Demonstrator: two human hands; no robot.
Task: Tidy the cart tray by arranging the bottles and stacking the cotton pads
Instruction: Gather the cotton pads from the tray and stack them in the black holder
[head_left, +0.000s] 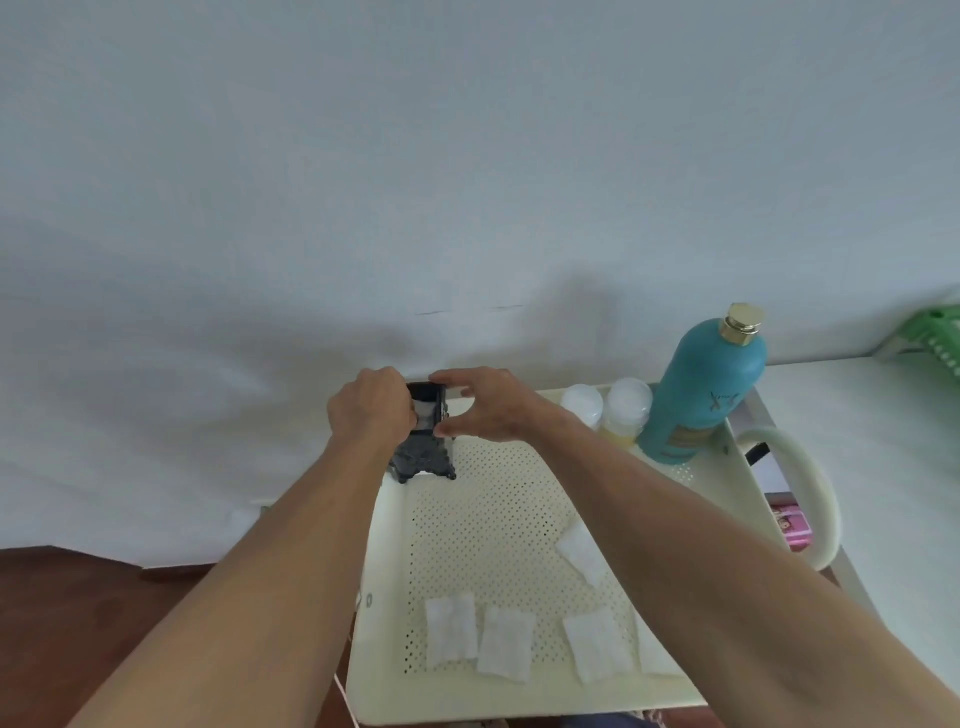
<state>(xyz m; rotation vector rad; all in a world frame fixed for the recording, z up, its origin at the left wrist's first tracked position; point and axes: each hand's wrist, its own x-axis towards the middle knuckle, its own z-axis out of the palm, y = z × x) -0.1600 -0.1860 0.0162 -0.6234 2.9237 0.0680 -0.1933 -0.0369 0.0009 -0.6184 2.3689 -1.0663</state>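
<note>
A cream perforated cart tray (498, 519) lies below me. At its far left corner stands a black ornate pad holder (423, 457) with white pads inside. My left hand (371, 410) grips the holder's left side. My right hand (488, 405) touches its top right edge, thumb and fingers pinched at it. Several square white cotton pads (451, 626) lie loose along the tray's near edge, with one more (582, 551) partly under my right forearm. A tall teal bottle with a gold cap (706, 384) and two small white-capped bottles (626, 408) stand at the far right corner.
A white wall rises right behind the tray. The cart's curved cream handle (810, 483) sticks out on the right above a pink box (789, 522). A green object (935, 332) sits on the white surface at far right. Brown floor shows at lower left.
</note>
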